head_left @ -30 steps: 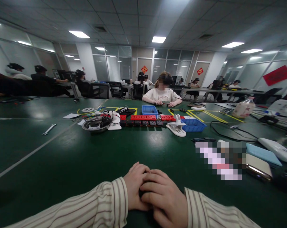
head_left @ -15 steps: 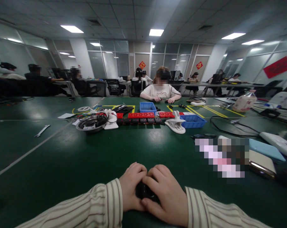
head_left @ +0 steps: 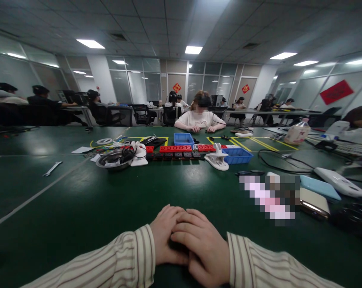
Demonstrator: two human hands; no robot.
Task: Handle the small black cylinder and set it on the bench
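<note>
Just above the green table (head_left: pixel 115 212), my left hand (head_left: pixel 164 236) and my right hand (head_left: pixel 203 246) are cupped together low in the middle of the view. The right fingers lie across the fingers of the left, and both hands are closed round a small glossy black object. That object is now almost wholly covered, with only a dark gap between the palms, so its kind cannot be made out. Striped cuffs cover both wrists.
Ahead lie red and black socket-like modules (head_left: pixel 175 149), a white clip (head_left: pixel 217 158), blue bins (head_left: pixel 237 155) and a metal bowl (head_left: pixel 115 162) of cables. A wrench (head_left: pixel 52 168) is at left; a cream-coloured case (head_left: pixel 314 202) at right. A person (head_left: pixel 200 118) sits opposite.
My right hand has slid left and over the left fingers, covering the black object that showed between the hands before. The view has turned slightly to the right.
</note>
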